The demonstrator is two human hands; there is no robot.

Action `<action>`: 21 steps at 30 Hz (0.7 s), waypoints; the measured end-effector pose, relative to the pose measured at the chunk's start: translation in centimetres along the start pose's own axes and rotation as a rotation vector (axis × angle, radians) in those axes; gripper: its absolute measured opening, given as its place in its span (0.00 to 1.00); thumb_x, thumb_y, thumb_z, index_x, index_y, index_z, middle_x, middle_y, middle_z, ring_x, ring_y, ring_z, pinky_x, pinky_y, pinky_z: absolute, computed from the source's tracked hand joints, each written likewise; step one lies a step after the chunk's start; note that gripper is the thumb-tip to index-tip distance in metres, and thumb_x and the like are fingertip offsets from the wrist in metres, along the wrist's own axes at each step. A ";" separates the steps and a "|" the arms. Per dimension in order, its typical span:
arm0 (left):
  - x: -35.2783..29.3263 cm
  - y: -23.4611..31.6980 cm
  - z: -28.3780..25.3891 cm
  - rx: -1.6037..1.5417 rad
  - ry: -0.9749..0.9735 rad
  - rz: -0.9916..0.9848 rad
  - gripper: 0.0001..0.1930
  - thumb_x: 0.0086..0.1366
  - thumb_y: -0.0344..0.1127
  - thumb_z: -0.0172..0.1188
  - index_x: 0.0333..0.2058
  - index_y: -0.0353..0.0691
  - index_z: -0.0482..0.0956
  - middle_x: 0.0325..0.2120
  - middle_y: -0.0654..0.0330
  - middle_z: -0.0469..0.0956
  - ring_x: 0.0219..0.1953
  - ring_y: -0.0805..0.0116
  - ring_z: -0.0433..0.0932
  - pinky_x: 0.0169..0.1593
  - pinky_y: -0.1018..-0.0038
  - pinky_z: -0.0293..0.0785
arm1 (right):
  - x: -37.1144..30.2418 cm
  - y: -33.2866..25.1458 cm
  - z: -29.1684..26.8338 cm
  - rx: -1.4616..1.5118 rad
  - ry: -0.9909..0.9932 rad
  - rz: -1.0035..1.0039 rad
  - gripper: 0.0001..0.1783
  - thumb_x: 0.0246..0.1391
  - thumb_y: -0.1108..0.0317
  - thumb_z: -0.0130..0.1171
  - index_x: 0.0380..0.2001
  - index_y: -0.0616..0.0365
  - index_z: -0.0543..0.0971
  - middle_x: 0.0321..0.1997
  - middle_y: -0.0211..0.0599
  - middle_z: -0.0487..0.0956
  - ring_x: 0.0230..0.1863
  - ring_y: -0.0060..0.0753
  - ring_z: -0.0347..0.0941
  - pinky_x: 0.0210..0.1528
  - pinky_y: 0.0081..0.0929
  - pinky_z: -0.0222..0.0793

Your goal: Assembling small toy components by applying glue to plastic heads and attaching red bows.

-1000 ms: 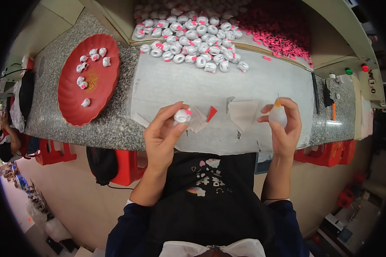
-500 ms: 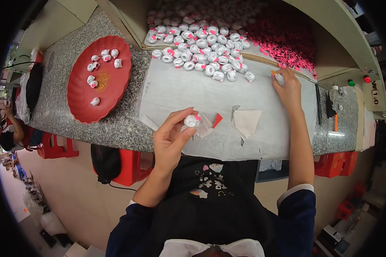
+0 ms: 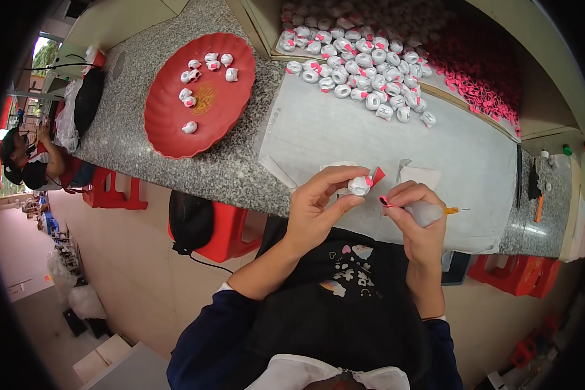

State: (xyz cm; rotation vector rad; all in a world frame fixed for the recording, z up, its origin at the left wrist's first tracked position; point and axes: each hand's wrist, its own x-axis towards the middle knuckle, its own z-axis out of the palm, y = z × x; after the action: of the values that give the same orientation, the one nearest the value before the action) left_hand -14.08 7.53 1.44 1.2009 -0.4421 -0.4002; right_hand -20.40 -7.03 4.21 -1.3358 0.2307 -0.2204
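Between the fingertips and thumb of my left hand [image 3: 315, 211] is a small white toy head [image 3: 358, 186] with a pink bow. My right hand [image 3: 422, 231] pinches a small pink ring-like piece [image 3: 385, 201] with a dark inside. The same hand keeps a translucent needle-tip bottle [image 3: 426, 212] in its palm, its orange nozzle and thin needle pointing right. The pink piece is close to the toy head but apart from it. Both hands are above the near part of the white work sheet [image 3: 344, 133].
Many white toy heads [image 3: 364, 81] lie heaped at the back, beside a pile of pink pieces [image 3: 478, 91]. A red scalloped tray [image 3: 166, 133] with several heads stands at left. Paper scraps [image 3: 421, 174] and a red scrap [image 3: 378, 175] lie on the sheet. Another person [image 3: 36, 159] sits far left.
My right hand has come back from beside the pink pile, now with a pink piece as well as the bottle. The toy head stays in my left hand. The whole view has shifted.
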 end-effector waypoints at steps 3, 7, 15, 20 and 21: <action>-0.1 0.0 0.0 0.054 0.024 0.086 0.16 0.48 0.20 0.54 0.38 0.33 0.70 0.38 0.55 0.69 0.42 0.68 0.68 0.44 0.76 0.64 | -0.3 0.3 1.0 0.102 -0.025 0.034 0.08 0.35 0.82 0.55 0.21 0.62 0.68 0.25 0.38 0.69 0.27 0.24 0.65 0.31 0.16 0.60; -0.2 0.2 -0.4 0.285 0.018 0.183 0.15 0.46 0.19 0.54 0.36 0.32 0.71 0.37 0.53 0.70 0.41 0.65 0.69 0.43 0.75 0.65 | -0.1 0.8 0.9 0.070 -0.085 -0.032 0.08 0.35 0.81 0.56 0.21 0.62 0.68 0.25 0.37 0.69 0.28 0.24 0.65 0.31 0.17 0.60; -0.2 0.9 -0.2 0.413 -0.055 0.201 0.16 0.44 0.18 0.54 0.36 0.31 0.71 0.37 0.51 0.70 0.41 0.62 0.69 0.44 0.74 0.65 | 0.0 1.0 1.3 0.056 -0.002 0.034 0.07 0.36 0.81 0.57 0.20 0.62 0.69 0.24 0.34 0.70 0.28 0.21 0.64 0.31 0.15 0.59; -0.4 0.3 -0.1 0.133 -0.074 0.129 0.15 0.47 0.19 0.54 0.37 0.32 0.70 0.37 0.50 0.70 0.41 0.64 0.69 0.44 0.74 0.65 | -0.2 1.5 1.2 0.056 -0.003 0.033 0.08 0.35 0.81 0.58 0.22 0.62 0.70 0.23 0.31 0.70 0.27 0.18 0.64 0.31 0.14 0.59; -0.4 0.3 -0.1 0.133 -0.076 0.128 0.15 0.47 0.19 0.54 0.37 0.32 0.70 0.37 0.50 0.70 0.41 0.64 0.69 0.44 0.74 0.65 | -0.2 1.7 1.3 0.064 0.021 0.017 0.11 0.34 0.81 0.58 0.23 0.60 0.68 0.23 0.31 0.69 0.27 0.18 0.64 0.30 0.14 0.58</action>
State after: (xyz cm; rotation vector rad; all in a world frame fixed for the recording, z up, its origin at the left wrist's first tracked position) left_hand -14.36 7.86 1.64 1.2816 -0.6158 -0.3106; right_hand -20.20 -5.39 2.88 -1.2683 0.2504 -0.2263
